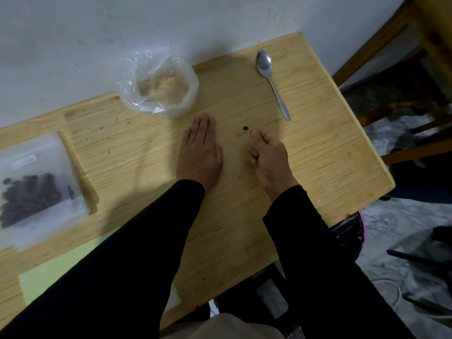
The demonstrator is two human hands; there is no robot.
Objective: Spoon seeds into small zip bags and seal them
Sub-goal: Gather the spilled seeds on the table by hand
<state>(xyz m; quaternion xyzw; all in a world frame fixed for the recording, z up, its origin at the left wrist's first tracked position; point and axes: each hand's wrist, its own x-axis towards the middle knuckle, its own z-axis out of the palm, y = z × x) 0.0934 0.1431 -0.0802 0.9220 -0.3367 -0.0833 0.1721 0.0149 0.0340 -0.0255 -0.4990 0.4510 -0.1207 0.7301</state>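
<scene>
The right hand [266, 155] has its fingers [254, 156] curled under, thumb and forefinger nearly meeting just beside a single dark seed [245, 128] on the bare worktop [318, 155]; nothing is visibly held. The left hand [199, 148] lies flat with fingers straight, palm down, near the middle of the worktop. Likely the stray seed is being picked up, which calls for a fingertip pinch or a slide toward the flat palm, since it is small and could roll. The spoon [271, 81] lies untouched toward the far right corner. An open clear bag of pale powder or grain [161, 86] sits at the far edge. A zip bag of dark seeds [31, 189] rests by the left edge.
</scene>
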